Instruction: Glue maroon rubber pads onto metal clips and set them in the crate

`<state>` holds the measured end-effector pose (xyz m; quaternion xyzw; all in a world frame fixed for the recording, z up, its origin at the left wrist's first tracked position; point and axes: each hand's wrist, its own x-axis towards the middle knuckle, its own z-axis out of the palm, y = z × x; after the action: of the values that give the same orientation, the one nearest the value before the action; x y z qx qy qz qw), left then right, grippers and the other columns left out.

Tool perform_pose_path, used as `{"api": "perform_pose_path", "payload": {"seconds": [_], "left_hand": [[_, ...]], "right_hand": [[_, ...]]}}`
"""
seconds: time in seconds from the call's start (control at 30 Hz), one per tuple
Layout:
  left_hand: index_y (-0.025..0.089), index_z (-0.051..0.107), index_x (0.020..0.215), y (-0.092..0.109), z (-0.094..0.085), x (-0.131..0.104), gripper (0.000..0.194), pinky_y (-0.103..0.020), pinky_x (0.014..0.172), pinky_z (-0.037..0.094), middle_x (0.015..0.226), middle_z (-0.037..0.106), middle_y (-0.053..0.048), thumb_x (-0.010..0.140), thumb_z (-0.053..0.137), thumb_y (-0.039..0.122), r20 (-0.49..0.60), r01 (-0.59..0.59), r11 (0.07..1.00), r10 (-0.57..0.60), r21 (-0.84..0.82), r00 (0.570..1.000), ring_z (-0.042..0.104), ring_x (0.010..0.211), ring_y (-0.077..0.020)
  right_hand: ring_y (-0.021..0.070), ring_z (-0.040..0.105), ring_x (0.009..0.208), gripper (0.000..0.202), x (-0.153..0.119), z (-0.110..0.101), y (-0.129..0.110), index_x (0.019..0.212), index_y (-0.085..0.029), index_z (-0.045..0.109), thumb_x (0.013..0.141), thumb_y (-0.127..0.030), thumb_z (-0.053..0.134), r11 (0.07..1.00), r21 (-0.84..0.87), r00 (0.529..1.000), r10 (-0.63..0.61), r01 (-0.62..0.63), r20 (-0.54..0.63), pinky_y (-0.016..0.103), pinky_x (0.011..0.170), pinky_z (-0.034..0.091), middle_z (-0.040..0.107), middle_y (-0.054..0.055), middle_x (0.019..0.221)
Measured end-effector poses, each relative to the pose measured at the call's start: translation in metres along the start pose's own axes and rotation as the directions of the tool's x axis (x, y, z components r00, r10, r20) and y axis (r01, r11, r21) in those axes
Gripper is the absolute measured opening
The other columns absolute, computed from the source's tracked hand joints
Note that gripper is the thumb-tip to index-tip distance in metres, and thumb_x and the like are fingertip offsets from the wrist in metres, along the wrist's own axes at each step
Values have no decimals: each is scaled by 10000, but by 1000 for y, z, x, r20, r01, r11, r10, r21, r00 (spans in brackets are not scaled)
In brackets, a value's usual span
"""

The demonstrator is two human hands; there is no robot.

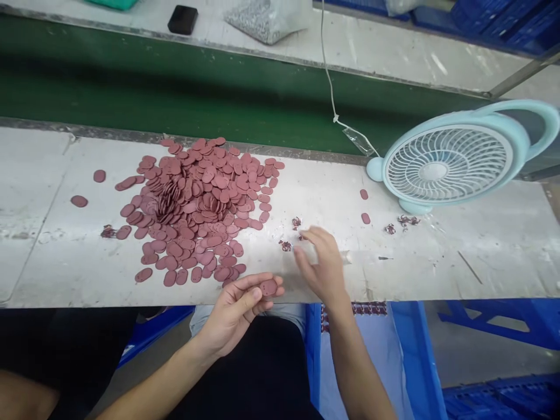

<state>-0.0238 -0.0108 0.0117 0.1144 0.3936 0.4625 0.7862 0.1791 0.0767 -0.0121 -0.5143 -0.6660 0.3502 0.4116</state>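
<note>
My left hand [240,306] pinches a flat oval reddish-brown piece [268,287] with small holes, just over the table's front edge. To its right, my right hand [322,265] is over the table, thumb and forefinger apart and slightly blurred. Small dark-red shiny parts [285,245] lie by its fingertips, with another small cluster [296,222] just beyond. A large loose pile of matching oval pieces [205,192] spreads over the table to the left. Partly hidden behind my right hand lies a clear, slim, syringe-like tube [361,257] with a dark tip.
A light-blue fan [450,163] stands at the right, its white cord [328,76] running upward. More shiny parts [408,220] lie before it. A blue crate [422,361] with rows of pieces sits below the table edge. A bag of small grey parts [271,20] rests on the back shelf.
</note>
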Motion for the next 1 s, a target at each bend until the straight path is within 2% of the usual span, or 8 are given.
{"api": "perform_pose_path", "payload": {"seconds": [0.07,0.1,0.23,0.43,0.57,0.67,0.83,1.0], "left_hand": [[184,779,1155,1,1,-2,252,-209,835,600,1239,768,-127,914,723,231,0,0,1000,0,-6,1000,746,1086,-220],[182,780,1150,1,0,-2,251,-211,833,602,1234,770,-128,911,728,235,-1,-3,1000,3,-11,1000,747,1081,-219],[180,781,1143,1,-4,-4,255,-221,822,607,1218,776,-125,902,741,251,-23,1,999,-2,-34,1000,750,1066,-219],[170,784,1125,0,-11,-2,257,-227,811,608,1204,778,-132,882,764,253,-72,23,999,-25,-32,997,748,1063,-226],[169,783,1127,1,-7,-1,271,-230,800,603,1217,772,-140,874,774,268,-54,45,999,-46,-15,997,748,1053,-225],[169,785,1117,3,-4,-1,276,-231,787,594,1205,775,-144,862,786,274,-43,37,999,-38,-17,998,753,1026,-222],[159,797,1069,0,2,-6,283,-241,751,564,1129,791,-146,816,819,285,-59,-36,997,32,-64,998,761,976,-226],[180,820,1010,-4,-1,1,227,-298,756,538,1082,795,-124,829,786,312,-18,-75,995,74,-62,997,768,989,-266]], "right_hand": [[398,318,1501,488,14,12,6,1411,-200,572,966,-396,610,869,-465,975,-79,169,208,616,1199,313,506,153,1531],[425,235,1534,561,17,17,10,1472,-168,512,975,-415,590,793,-566,956,-67,226,287,642,1212,263,422,169,1601],[426,178,1555,678,-2,25,19,1564,-114,368,1000,-452,532,661,-709,932,41,245,360,607,1229,239,258,182,1684],[413,241,1528,574,-36,-1,1,1545,-181,400,1021,-393,501,692,-697,949,54,188,310,602,1171,352,316,181,1648],[306,566,1222,365,-13,-18,7,1325,-159,624,993,-163,472,679,-708,955,34,194,294,464,1066,490,619,168,1313],[275,642,1069,349,8,-24,19,1166,-178,706,927,-78,472,675,-694,932,29,249,362,410,969,555,693,127,1146],[321,734,936,291,21,-35,30,1074,-201,711,913,-167,471,731,-582,901,-103,357,422,472,848,610,757,152,1039],[347,771,727,115,40,-46,82,955,-393,687,862,-354,630,859,-391,913,-186,330,363,439,523,577,790,107,890]]}}
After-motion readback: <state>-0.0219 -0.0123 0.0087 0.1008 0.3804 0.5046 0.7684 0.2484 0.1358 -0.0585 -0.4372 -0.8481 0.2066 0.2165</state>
